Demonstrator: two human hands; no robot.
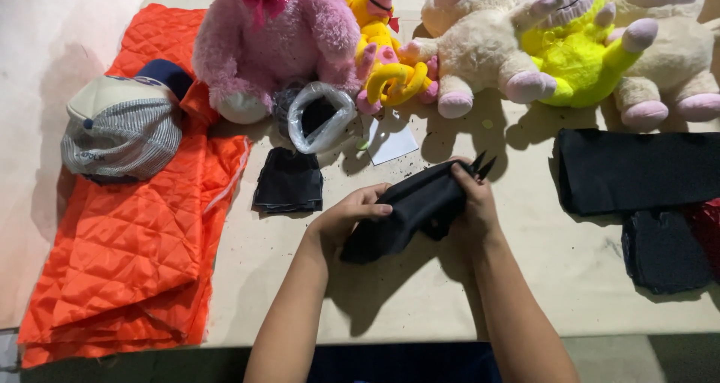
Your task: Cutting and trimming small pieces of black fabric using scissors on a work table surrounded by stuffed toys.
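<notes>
Both of my hands hold a piece of black cloth (pixel 411 212) over the middle of the beige table (pixel 420 293). My left hand (pixel 346 219) grips its left part, thumb on top. My right hand (pixel 472 203) grips the right end, where black scissor tips (pixel 480 165) stick out above the fingers. A small stack of black cloth pieces (pixel 289 180) lies just left of my left hand.
Folded orange quilted fabric (pixel 142 233) with a striped cap (pixel 120 128) covers the left side. Plush toys line the back: pink (pixel 277 38), yellow (pixel 386 60), cream (pixel 469 38), lime-green (pixel 574 53). A plastic bag (pixel 319 117), white paper (pixel 391 141) and black fabric (pixel 637 169) lie around.
</notes>
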